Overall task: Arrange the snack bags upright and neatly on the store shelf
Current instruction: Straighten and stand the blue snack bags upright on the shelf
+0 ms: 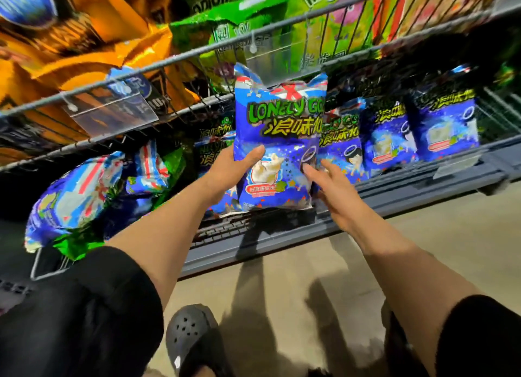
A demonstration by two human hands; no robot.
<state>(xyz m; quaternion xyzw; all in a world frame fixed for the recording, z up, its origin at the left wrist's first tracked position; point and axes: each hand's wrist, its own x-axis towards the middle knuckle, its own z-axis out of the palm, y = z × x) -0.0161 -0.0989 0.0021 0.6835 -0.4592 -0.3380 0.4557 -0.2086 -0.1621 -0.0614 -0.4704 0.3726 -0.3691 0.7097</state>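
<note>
A blue snack bag (pixel 279 139) with green "Lonely God" lettering stands upright at the front of the lower shelf (pixel 282 235). My left hand (pixel 234 173) grips its left edge, thumb across the front. My right hand (pixel 329 184) touches the bag's lower right side with straight fingers. To the right, three matching blue bags (pixel 389 134) stand upright in a row. On the left, two blue bags (pixel 73 199) lie tilted and slumped. More bags sit behind the held one, partly hidden.
A wire shelf (pixel 174 57) above carries orange bags (pixel 84 43) and green onion-ring bags (pixel 253 18), with clear price-tag holders (pixel 110 111) hanging from its front. Below are the beige floor (pixel 282 292) and my dark clog (pixel 191 334).
</note>
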